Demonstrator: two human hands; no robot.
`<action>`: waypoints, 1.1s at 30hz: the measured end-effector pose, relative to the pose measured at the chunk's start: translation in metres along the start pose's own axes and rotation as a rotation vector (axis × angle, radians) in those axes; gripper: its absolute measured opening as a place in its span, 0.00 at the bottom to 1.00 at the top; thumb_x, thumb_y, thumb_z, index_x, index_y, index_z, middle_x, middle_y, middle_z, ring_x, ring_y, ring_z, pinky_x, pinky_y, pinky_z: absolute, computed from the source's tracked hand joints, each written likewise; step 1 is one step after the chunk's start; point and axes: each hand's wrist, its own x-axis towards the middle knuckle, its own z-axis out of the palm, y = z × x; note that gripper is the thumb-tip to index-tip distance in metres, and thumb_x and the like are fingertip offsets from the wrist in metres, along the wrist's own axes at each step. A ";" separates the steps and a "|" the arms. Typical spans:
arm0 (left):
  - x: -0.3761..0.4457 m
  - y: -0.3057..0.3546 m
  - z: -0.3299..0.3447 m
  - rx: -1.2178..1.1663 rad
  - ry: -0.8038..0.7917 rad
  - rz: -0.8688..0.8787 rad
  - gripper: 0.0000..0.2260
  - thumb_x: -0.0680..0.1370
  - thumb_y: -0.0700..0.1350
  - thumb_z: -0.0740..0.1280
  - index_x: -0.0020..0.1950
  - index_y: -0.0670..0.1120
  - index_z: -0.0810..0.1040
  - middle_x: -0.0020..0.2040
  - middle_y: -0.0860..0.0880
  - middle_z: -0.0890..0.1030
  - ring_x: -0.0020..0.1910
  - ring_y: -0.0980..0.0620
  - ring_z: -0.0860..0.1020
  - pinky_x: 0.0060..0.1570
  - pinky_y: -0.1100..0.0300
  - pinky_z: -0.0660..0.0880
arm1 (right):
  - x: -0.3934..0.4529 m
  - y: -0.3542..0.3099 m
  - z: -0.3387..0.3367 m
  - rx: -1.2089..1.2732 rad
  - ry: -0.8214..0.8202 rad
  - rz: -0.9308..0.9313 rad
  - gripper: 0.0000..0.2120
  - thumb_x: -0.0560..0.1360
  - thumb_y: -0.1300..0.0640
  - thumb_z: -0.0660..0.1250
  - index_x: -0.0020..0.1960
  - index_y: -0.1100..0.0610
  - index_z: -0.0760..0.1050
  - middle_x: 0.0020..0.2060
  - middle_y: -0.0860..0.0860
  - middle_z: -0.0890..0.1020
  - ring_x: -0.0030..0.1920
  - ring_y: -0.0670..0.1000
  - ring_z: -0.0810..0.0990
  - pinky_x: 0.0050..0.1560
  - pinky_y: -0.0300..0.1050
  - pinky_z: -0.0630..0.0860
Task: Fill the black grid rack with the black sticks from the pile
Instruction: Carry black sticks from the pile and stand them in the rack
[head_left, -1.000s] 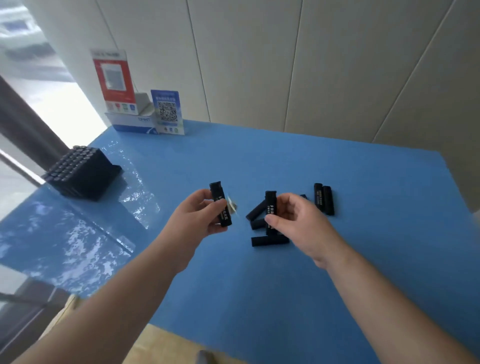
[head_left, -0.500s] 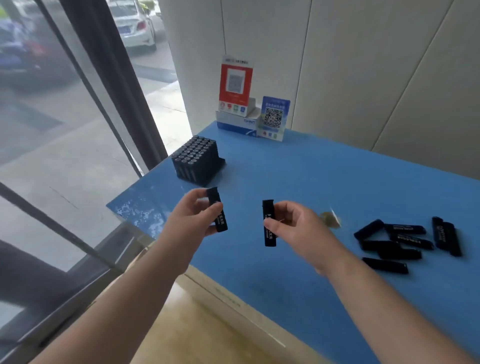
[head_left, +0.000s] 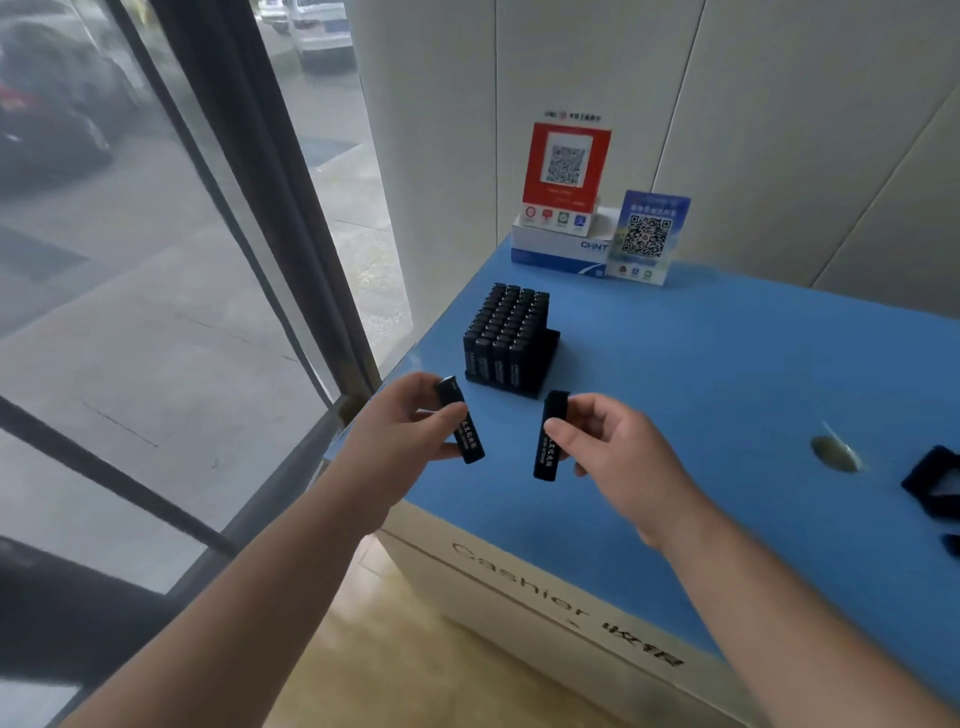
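The black grid rack stands on the blue table near its left end, with several black sticks upright in it. My left hand pinches one black stick just in front and to the left of the rack. My right hand pinches another black stick, held upright in front of the rack. The pile of black sticks lies at the far right edge, mostly cut off.
A red QR sign, a blue QR sign and a white box stand at the table's back by the wall. A small shiny scrap lies on the blue table. A window frame runs left of the table.
The view has swung left, so the rack is now close in front and the pile has slid to the right edge. Both hands have carried their sticks nearer the rack.
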 end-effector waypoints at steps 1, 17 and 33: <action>0.009 0.001 -0.002 0.018 0.003 0.008 0.04 0.79 0.40 0.69 0.52 0.44 0.80 0.44 0.46 0.84 0.44 0.48 0.85 0.54 0.48 0.81 | 0.006 0.000 0.002 -0.004 0.007 -0.010 0.03 0.78 0.55 0.70 0.51 0.50 0.80 0.40 0.42 0.84 0.41 0.41 0.82 0.42 0.37 0.76; 0.174 0.043 0.029 0.138 -0.024 0.238 0.07 0.75 0.44 0.73 0.51 0.54 0.81 0.43 0.54 0.85 0.46 0.52 0.84 0.55 0.52 0.79 | 0.121 0.001 -0.033 0.006 0.229 0.055 0.02 0.78 0.57 0.70 0.50 0.51 0.80 0.42 0.43 0.86 0.43 0.42 0.83 0.50 0.42 0.78; 0.294 0.033 0.101 0.933 -0.642 0.546 0.04 0.74 0.46 0.68 0.47 0.54 0.80 0.41 0.59 0.79 0.42 0.57 0.78 0.44 0.59 0.78 | 0.138 0.020 -0.032 -0.047 0.501 0.128 0.02 0.77 0.56 0.71 0.47 0.50 0.80 0.42 0.45 0.84 0.49 0.52 0.83 0.59 0.59 0.78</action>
